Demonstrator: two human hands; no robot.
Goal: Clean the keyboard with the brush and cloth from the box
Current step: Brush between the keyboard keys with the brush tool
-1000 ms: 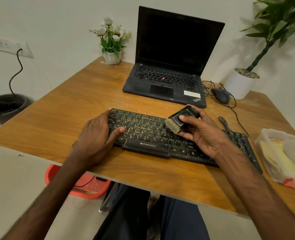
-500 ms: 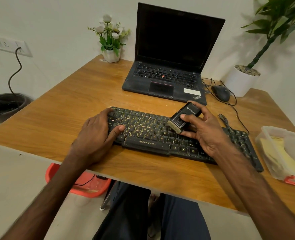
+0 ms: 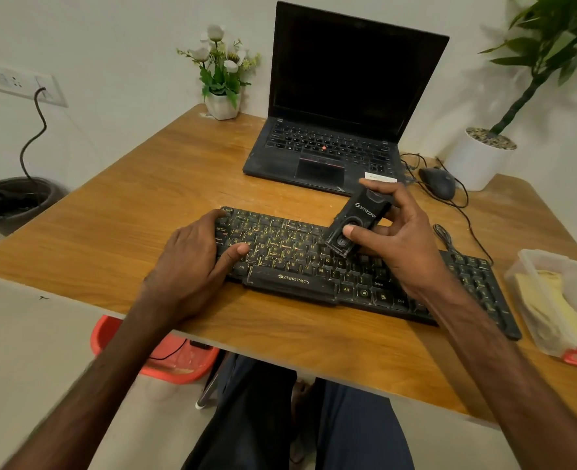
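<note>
Two bare hands work a black keyboard [image 3: 293, 281]. The right hand [image 3: 398, 245] pinches a black brush [image 3: 358, 225] between thumb and fingers. The brush is tilted, its lower end down on the middle rows of keys and its bristles hidden. The left hand [image 3: 192, 266] lies flat and relaxed over the keyboard's left end, gripping nothing and apparently steadying it.

Brushing looks to be the step in hand. The next stroke calls for a light sweep along the rows while the board is held firm. The yellow cloth [image 3: 548, 300] waits untouched in the clear plastic box [image 3: 531, 262] at the right edge of the wooden table [image 3: 127, 205].

Beyond the keyboard are an open, dark-screened laptop [image 3: 341, 96], a mouse [image 3: 437, 181], a pot of white flowers [image 3: 221, 76] and a potted plant [image 3: 480, 161]. A wall socket [image 3: 16, 79] and a bin [image 3: 16, 198] are at far left.
</note>
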